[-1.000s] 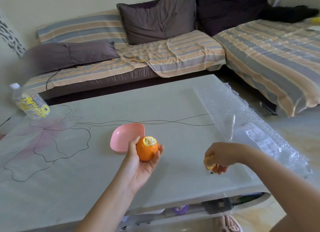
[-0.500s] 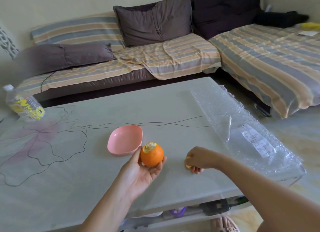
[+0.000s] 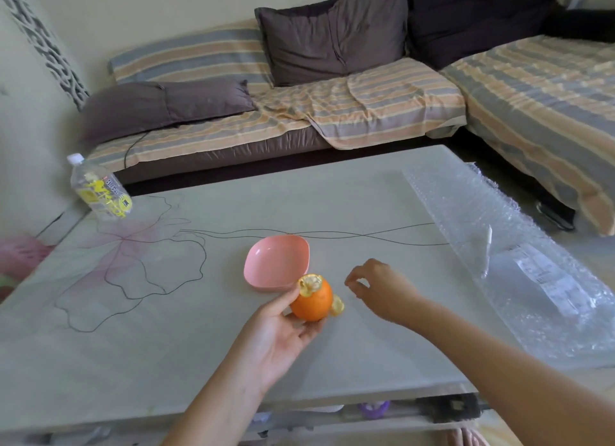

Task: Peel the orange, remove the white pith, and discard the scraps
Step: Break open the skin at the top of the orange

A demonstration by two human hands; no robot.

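My left hand (image 3: 283, 325) holds the orange (image 3: 312, 301) above the table, thumb and fingers curled round its lower half. The orange's top is peeled, showing pale pith. A small piece of peel (image 3: 337, 305) lies on the table just right of the orange. My right hand (image 3: 376, 287) hovers to the right of the fruit with loosely curled fingers and holds nothing. A pink bowl (image 3: 266, 279) sits on the table right behind the orange.
A sheet of bubble wrap (image 3: 506, 256) with a label covers the table's right side. A plastic bottle (image 3: 100, 187) lies at the far left corner. The sofa (image 3: 299, 119) with cushions runs behind the table (image 3: 166, 329).
My right hand moved left toward the orange and let go of the peel piece, which now lies on the table. My left hand and the orange shifted slightly nearer the bowl.
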